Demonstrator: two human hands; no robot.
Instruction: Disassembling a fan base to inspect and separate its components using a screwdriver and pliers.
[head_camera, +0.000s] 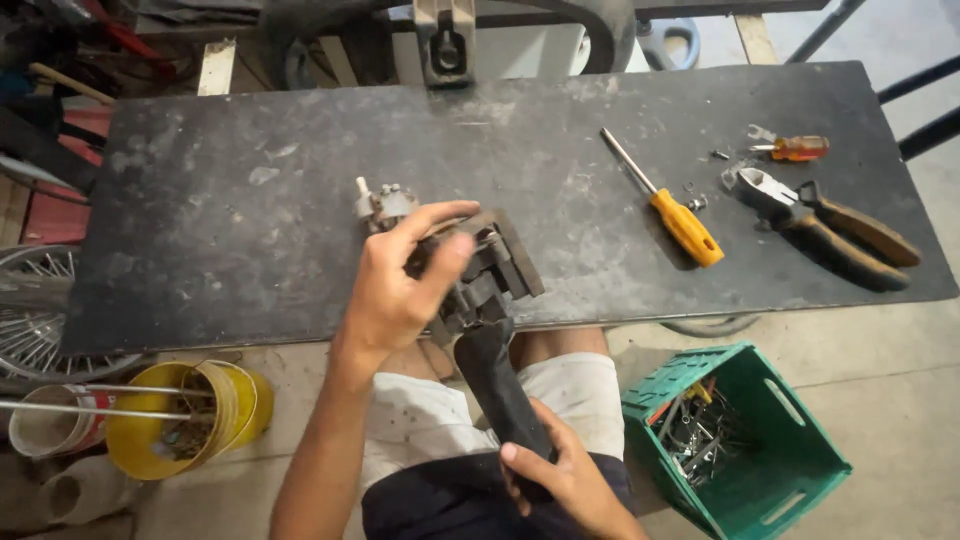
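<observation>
The person holds a large adjustable wrench (487, 300) over the near edge of the dark workbench (250, 230). The right hand (560, 475) is wrapped tight round its black handle, low over the lap; the left hand (400, 285) cups the jaw head, thumb and fingers curled on it, just in front of a small metal fitting (380, 205). It looks heavy, rigid steel, probably greasy; handle and head seem the sure holds.
</observation>
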